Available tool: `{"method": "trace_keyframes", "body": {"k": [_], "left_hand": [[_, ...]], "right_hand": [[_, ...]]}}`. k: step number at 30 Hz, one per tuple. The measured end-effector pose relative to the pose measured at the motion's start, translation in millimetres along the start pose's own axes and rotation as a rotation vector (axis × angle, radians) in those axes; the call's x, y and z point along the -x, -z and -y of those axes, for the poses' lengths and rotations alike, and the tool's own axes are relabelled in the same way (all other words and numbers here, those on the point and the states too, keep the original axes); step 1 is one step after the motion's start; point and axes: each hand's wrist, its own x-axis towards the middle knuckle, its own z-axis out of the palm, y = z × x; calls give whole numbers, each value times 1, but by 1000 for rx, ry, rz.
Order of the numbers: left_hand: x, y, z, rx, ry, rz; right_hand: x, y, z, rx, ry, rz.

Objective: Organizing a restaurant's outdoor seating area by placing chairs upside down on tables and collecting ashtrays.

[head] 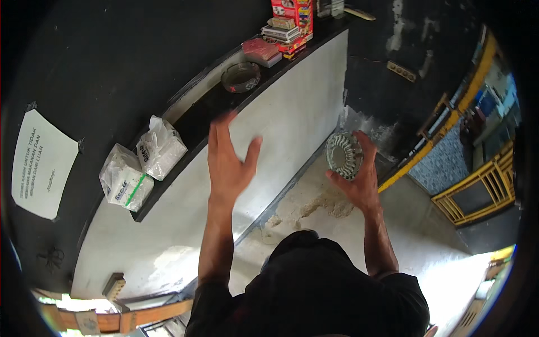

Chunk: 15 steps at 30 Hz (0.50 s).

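Note:
My right hand (360, 183) grips a round, ribbed clear glass ashtray (344, 156) by its edge, with the thumb and fingers around its right side. The ashtray is held up over the concrete floor, right of the white wall. My left hand (227, 168) holds nothing; its thumb stands apart from the fingers, and the fingertips are slightly blurred. It is nearest to the front edge of a narrow black shelf (198, 120). A dark round ashtray (241, 77) rests on that shelf, beyond the left fingertips.
Two plastic-wrapped tissue packs (162, 147) sit at the shelf's left end. Farther along are a red-topped box (262, 51), stacked small boxes (281, 31) and a red display carton (301, 17). A power strip (401, 71) is on the black wall. A yellow bamboo frame (476, 189) stands right.

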Motion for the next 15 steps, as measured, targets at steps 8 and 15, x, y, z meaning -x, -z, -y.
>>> {"method": "trace_keyframes", "body": {"k": [8, 15], "left_hand": [[-99, -63, 45, -411, 186, -109], [-108, -84, 63, -495, 295, -59]], "right_hand": [[-31, 8, -40, -34, 52, 42], [-45, 6, -53, -210, 33, 49]]}}
